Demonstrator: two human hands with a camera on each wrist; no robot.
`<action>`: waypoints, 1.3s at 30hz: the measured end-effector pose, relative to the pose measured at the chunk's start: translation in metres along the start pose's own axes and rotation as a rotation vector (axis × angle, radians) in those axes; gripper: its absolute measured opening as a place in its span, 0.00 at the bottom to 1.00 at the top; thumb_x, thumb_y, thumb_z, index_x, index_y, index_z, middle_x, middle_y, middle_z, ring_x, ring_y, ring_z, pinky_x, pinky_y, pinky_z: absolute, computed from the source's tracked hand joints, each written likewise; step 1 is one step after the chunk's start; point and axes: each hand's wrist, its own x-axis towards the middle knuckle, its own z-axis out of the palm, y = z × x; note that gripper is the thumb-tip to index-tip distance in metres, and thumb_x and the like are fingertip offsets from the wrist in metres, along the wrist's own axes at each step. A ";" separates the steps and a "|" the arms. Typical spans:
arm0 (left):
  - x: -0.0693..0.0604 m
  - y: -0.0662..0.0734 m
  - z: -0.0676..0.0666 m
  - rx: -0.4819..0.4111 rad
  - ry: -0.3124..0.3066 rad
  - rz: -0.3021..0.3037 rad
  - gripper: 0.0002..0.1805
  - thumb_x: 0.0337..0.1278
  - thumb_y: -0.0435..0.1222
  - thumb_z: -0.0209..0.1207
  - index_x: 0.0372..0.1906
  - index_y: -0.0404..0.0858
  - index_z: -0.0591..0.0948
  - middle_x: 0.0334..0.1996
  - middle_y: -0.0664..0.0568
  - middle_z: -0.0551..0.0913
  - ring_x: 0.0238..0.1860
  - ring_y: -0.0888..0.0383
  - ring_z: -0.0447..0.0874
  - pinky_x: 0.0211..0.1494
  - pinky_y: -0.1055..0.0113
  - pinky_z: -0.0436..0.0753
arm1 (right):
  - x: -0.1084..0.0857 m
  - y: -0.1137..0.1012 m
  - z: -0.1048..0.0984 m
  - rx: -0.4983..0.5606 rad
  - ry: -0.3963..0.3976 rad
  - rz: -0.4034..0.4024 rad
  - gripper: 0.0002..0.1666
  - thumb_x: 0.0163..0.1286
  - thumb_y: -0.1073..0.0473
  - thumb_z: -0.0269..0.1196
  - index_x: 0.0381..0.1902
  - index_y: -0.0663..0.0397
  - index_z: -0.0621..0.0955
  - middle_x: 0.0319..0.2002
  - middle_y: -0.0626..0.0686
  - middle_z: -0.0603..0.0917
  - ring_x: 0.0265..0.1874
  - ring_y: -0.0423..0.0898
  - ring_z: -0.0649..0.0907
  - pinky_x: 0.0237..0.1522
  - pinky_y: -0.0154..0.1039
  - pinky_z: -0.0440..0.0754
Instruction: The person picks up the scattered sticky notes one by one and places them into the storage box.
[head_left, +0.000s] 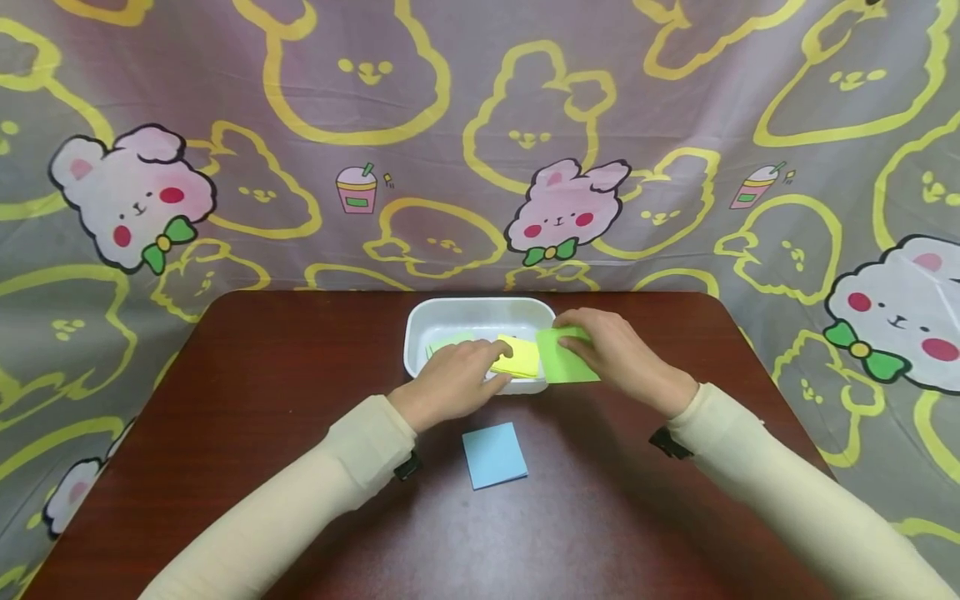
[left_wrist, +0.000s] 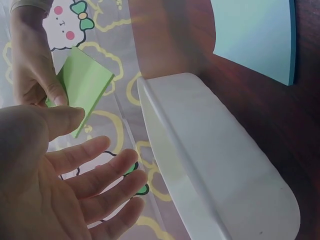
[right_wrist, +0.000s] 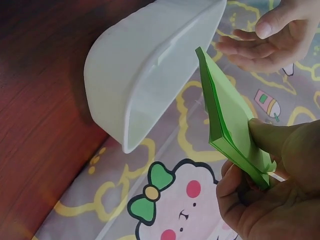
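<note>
My right hand [head_left: 628, 360] pinches a pad of bright green sticky notes [head_left: 558, 357] between thumb and fingers, at the right end of a white plastic basin [head_left: 480, 310]. In the right wrist view the green pad [right_wrist: 230, 110] tilts, its layered edge showing. Over the basin's near side is my left hand [head_left: 450, 382], its fingers spread and relaxed with nothing between them, as the left wrist view shows. Yellow sticky notes [head_left: 519, 358] lie inside the basin beside the left fingertips. Pale green notes [head_left: 450, 342] are partly hidden behind that hand.
A blue sticky note pad [head_left: 495, 456] lies on the dark wooden table [head_left: 300, 350], in front of the basin and between the forearms. Behind the table's far edge hangs a patterned curtain [head_left: 450, 167].
</note>
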 end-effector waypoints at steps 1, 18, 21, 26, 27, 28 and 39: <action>0.000 0.000 -0.001 0.000 0.001 0.001 0.22 0.69 0.45 0.61 0.63 0.41 0.78 0.55 0.46 0.86 0.54 0.51 0.85 0.56 0.53 0.82 | 0.001 0.000 0.001 -0.002 0.004 -0.003 0.13 0.68 0.66 0.67 0.49 0.62 0.84 0.45 0.56 0.88 0.45 0.50 0.84 0.50 0.49 0.83; 0.003 -0.005 -0.006 0.043 0.019 -0.019 0.21 0.70 0.45 0.60 0.62 0.43 0.78 0.51 0.48 0.87 0.51 0.52 0.86 0.51 0.54 0.83 | 0.018 0.002 0.008 0.008 0.002 0.008 0.12 0.68 0.66 0.67 0.49 0.62 0.83 0.44 0.57 0.87 0.41 0.51 0.82 0.47 0.49 0.82; 0.003 -0.007 -0.006 0.047 0.027 -0.017 0.21 0.70 0.45 0.60 0.62 0.43 0.78 0.51 0.48 0.87 0.51 0.52 0.87 0.51 0.54 0.83 | 0.020 0.001 0.009 0.015 -0.008 0.018 0.13 0.68 0.65 0.67 0.50 0.62 0.83 0.45 0.57 0.87 0.42 0.51 0.82 0.48 0.48 0.82; 0.003 -0.009 -0.006 0.031 0.021 -0.016 0.20 0.70 0.45 0.59 0.62 0.42 0.78 0.52 0.47 0.87 0.52 0.52 0.87 0.52 0.53 0.83 | 0.022 -0.001 0.010 0.018 -0.013 0.022 0.14 0.69 0.65 0.66 0.51 0.62 0.83 0.46 0.57 0.87 0.43 0.52 0.82 0.50 0.49 0.83; 0.003 -0.009 -0.007 0.029 0.019 -0.018 0.20 0.70 0.45 0.59 0.62 0.42 0.78 0.52 0.46 0.87 0.52 0.52 0.87 0.52 0.53 0.83 | 0.023 -0.001 0.010 0.018 -0.013 0.021 0.14 0.69 0.65 0.66 0.51 0.62 0.83 0.46 0.57 0.87 0.43 0.52 0.82 0.50 0.49 0.83; 0.003 -0.009 -0.007 0.027 0.018 -0.020 0.20 0.70 0.45 0.59 0.62 0.42 0.78 0.52 0.46 0.87 0.52 0.51 0.86 0.52 0.53 0.83 | 0.023 -0.001 0.010 0.017 -0.013 0.019 0.14 0.69 0.65 0.66 0.52 0.63 0.82 0.47 0.58 0.87 0.44 0.52 0.82 0.51 0.50 0.83; 0.004 -0.014 -0.009 0.028 0.015 -0.044 0.21 0.71 0.45 0.59 0.62 0.42 0.78 0.53 0.48 0.87 0.55 0.51 0.86 0.56 0.52 0.82 | 0.032 -0.002 0.014 0.006 -0.017 0.006 0.14 0.70 0.64 0.66 0.51 0.62 0.83 0.47 0.57 0.88 0.45 0.52 0.83 0.51 0.50 0.82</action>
